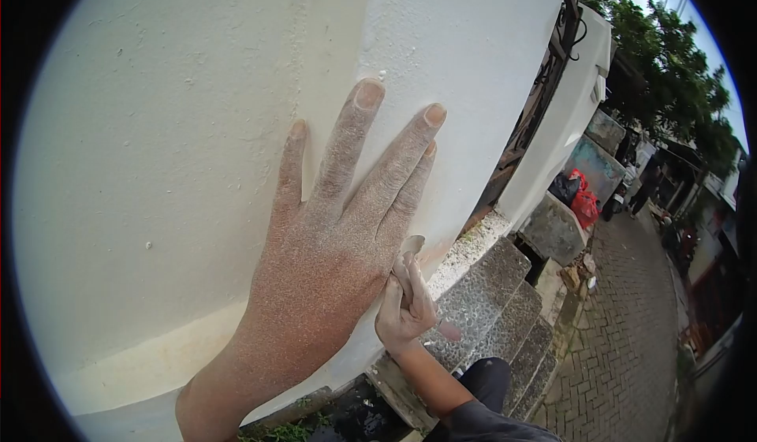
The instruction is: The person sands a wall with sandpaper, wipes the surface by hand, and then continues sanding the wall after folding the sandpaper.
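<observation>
My left hand (323, 245) lies against the pale painted wall (197, 87), its back towards me and its visible fingers spread upward. Whitish dust coats the skin, and no object shows in this hand; its thumb is hidden. Just below and to the right, my right hand (404, 308) has dusty, curled fingers close to the left hand's edge. A small greyish, thin shape shows at its fingertips, too unclear to name. The wall has a vertical ridge and small bumps on its surface.
Speckled stone steps (481, 308) descend beside the wall. Farther right are a dark metal gate (536, 103), a red plastic bag (584, 205) by concrete blocks, and a paved lane (623, 316). A person in dark clothes (646, 183) stands far down the lane.
</observation>
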The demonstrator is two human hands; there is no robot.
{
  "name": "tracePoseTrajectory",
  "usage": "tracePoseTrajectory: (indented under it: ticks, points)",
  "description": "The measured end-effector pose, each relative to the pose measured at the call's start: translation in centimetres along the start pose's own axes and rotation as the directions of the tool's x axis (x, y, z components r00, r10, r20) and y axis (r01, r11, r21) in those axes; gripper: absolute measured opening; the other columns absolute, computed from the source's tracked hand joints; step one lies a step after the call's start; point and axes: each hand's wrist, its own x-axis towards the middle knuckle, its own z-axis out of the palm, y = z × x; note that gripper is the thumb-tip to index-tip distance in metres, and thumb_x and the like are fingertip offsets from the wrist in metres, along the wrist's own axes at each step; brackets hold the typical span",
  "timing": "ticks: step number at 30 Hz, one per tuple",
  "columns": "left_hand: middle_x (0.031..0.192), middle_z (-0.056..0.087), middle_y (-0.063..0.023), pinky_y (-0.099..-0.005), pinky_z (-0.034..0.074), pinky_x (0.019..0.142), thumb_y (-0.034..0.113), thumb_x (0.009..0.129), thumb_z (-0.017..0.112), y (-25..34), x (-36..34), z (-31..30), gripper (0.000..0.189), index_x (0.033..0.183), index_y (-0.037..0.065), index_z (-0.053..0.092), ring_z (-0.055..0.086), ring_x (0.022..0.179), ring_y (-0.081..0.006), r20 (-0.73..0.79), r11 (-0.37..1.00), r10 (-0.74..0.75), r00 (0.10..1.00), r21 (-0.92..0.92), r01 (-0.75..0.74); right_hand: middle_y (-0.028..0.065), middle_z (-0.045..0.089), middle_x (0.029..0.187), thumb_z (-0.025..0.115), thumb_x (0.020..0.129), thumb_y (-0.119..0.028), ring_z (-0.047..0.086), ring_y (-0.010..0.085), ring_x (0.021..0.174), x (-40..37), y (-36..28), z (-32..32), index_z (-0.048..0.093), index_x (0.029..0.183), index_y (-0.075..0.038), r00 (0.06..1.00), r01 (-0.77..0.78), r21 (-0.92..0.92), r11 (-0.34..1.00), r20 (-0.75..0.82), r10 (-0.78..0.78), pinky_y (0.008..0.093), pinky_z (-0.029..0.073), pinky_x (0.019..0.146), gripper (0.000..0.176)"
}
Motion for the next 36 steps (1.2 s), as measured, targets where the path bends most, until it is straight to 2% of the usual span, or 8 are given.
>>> tracePoseTrajectory:
  ticks: [2, 5, 11, 15, 23, 30, 33, 36]
  points:
    - [0.147, 0.027, -0.0055, -0.0571, 0.019, 0.108, -0.001, 0.067, 0.058, -0.2, 0.0, 0.0, 0.065, 0.13, 0.0, 0.043, 0.007, 0.136, -0.0417, -0.022, 0.999, 0.026, 0.999, 0.021, -0.025, 0.0258, 0.058, 0.112, 0.044, 0.085, 0.011, 0.055, 0.0263, 0.111, 3.6, 0.3, -0.1, 0.037, 0.127, 0.011, 0.993, 0.115, -0.04, 0.993, -0.011, -0.116, 0.0311, 0.042, 0.096, 0.043]
    - [0.147, 0.026, -0.0065, -0.057, 0.02, 0.107, -0.003, 0.066, 0.057, -0.1, 0.1, -0.3, 0.065, 0.13, 0.0, 0.043, 0.007, 0.136, -0.0418, -0.004, 0.999, 0.022, 1.0, -0.028, -0.022, 0.0255, 0.062, 0.104, 0.052, 0.08, 0.013, 0.059, 0.0294, 0.104, 12.0, -2.6, 2.1, 0.045, 0.119, 0.015, 0.947, -0.033, 0.204, 0.978, -0.306, 0.095, 0.0348, 0.045, 0.091, 0.04]
    - [0.147, 0.025, -0.0074, -0.0568, 0.021, 0.107, 0.001, 0.067, 0.06, 0.1, -0.1, -0.1, 0.067, 0.131, 0.0, 0.041, 0.007, 0.136, -0.0417, -0.023, 0.999, 0.02, 1.0, 0.032, -0.019, 0.028, 0.056, 0.114, 0.044, 0.085, 0.012, 0.05, 0.0279, 0.116, 0.8, 0.0, -0.5, 0.032, 0.131, 0.01, 0.992, 0.085, -0.068, 0.994, 0.103, -0.078, 0.0301, 0.039, 0.098, 0.048]
    - [0.148, 0.024, -0.0078, -0.0558, 0.021, 0.108, 0.001, 0.066, 0.061, 0.2, 0.0, -0.2, 0.07, 0.133, 0.001, 0.039, 0.007, 0.136, -0.0415, -0.029, 0.997, -0.004, 1.0, -0.075, 0.002, 0.0277, 0.056, 0.114, 0.045, 0.086, 0.011, 0.051, 0.0278, 0.115, 10.2, -2.0, 0.9, 0.027, 0.134, 0.009, 0.992, -0.045, 0.251, 0.967, -0.102, 0.073, 0.0308, 0.038, 0.099, 0.051]
    - [0.148, 0.024, -0.0066, -0.054, 0.02, 0.109, 0.009, 0.058, 0.073, 0.1, -0.1, 0.5, 0.085, 0.134, 0.002, 0.037, 0.008, 0.136, -0.0405, -0.076, 0.997, 0.019, 0.997, 0.075, -0.013, 0.0257, 0.056, 0.115, 0.044, 0.087, 0.01, 0.046, 0.0282, 0.12, -0.1, 1.2, -0.7, 0.028, 0.133, 0.008, 0.993, 0.056, -0.001, 0.998, 0.106, -0.055, 0.0328, 0.037, 0.101, 0.048]
    - [0.148, 0.025, -0.0033, -0.0522, 0.022, 0.11, 0.012, 0.051, 0.077, 0.4, -0.1, 0.5, 0.095, 0.136, 0.007, 0.034, 0.006, 0.136, -0.0392, -0.054, 0.998, -0.017, 0.998, 0.065, 0.021, 0.0253, 0.057, 0.115, 0.044, 0.087, 0.01, 0.048, 0.0276, 0.118, 8.9, -1.6, 1.3, 0.03, 0.133, 0.008, 0.997, 0.011, 0.1, 0.995, -0.072, -0.003, 0.0327, 0.037, 0.1, 0.048]
    - [0.148, 0.023, -0.0058, -0.0603, 0.019, 0.106, 0.007, 0.076, 0.059, 0.5, 0.1, -0.2, 0.061, 0.134, 0.009, 0.042, 0.007, 0.137, -0.0378, -0.018, 1.0, -0.027, 0.999, -0.005, 0.026, 0.0269, 0.057, 0.112, 0.048, 0.084, 0.012, 0.049, 0.0296, 0.117, -1.0, 1.4, -0.5, 0.032, 0.13, 0.012, 0.997, 0.016, -0.001, 1.0, 0.08, -0.016, 0.0379, 0.034, 0.102, 0.049]
    - [0.148, 0.023, -0.0058, -0.0602, 0.02, 0.106, 0.005, 0.075, 0.058, 0.4, 0.0, 0.0, 0.061, 0.134, 0.009, 0.041, 0.007, 0.137, -0.0385, -0.015, 1.0, -0.02, 1.0, -0.016, 0.02, 0.0265, 0.058, 0.112, 0.047, 0.085, 0.012, 0.049, 0.0301, 0.117, 0.9, 1.8, -0.9, 0.032, 0.13, 0.012, 0.998, 0.046, 0.102, 0.994, 0.041, -0.05, 0.0374, 0.034, 0.103, 0.048]
